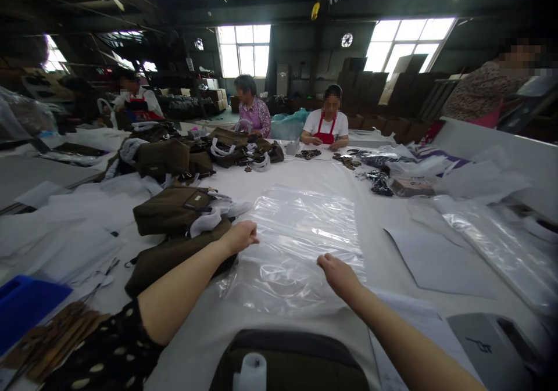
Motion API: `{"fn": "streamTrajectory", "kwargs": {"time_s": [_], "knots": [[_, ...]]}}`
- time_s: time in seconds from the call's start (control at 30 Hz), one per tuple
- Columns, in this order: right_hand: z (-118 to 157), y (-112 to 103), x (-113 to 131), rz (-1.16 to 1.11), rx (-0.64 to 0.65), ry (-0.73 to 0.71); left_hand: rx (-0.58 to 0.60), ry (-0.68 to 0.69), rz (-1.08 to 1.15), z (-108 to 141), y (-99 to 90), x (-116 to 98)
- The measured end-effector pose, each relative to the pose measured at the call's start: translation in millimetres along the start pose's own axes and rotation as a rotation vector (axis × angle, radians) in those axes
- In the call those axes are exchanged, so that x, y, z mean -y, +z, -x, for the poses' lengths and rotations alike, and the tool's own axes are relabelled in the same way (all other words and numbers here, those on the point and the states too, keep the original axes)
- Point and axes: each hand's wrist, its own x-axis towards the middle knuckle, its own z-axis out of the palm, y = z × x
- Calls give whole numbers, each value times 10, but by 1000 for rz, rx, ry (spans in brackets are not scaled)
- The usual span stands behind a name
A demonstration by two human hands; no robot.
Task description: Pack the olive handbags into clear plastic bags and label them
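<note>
1. Plainly, what lies before us is a clear plastic bag [296, 280], spread flat and wrinkled on the white table [379, 216], between the brown bags [161, 212] piled on our left and a loose pale sheet [436, 263] on our right
2. Our left hand [239, 237] is at the left side of the clear plastic bag, its fingers curled closed; whether film is caught between thumb and fingers, we cannot tell
3. Our right hand [340, 272] is over the right part of it, fingertips drawn together in a pinch; there too we cannot be sure that plastic is caught
4. We judge the film to be very light, limp and slick: the bright glints and fine creases suggest thin stuff that would slide over the table, cling to itself and lift in a draught
5. It should not be brittle, we think, but a fingernail or a hard tug at one spot could stretch or tear it
6. We would take hold near both side edges, thumb against forefinger, sharing the pull evenly, since a single grip would let the rest sag and fold
</note>
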Motion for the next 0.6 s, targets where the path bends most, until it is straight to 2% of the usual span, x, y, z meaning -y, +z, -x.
{"fn": "streamTrajectory", "kwargs": {"time_s": [0.17, 0.27, 0.33, 0.47, 0.53, 0.6], "knots": [[-103, -278, -128, 66, -115, 60, -95, -72, -94, -193, -308, -45], [18, -396, -262, 86, -181, 48, -93, -82, -121, -226, -358, -138], [184, -349, -352, 89, -184, 51, -48, -65, -120, -172, -260, -236], [504, -30, -478, 37, -139, 123, 33, -27, -80, 14, 101, -445], [581, 91, -533, -21, -167, 172, 11, -26, -46, 64, 214, -506], [606, 112, -608, -85, -239, 220, -52, -40, -11, 68, 225, -522]]}}
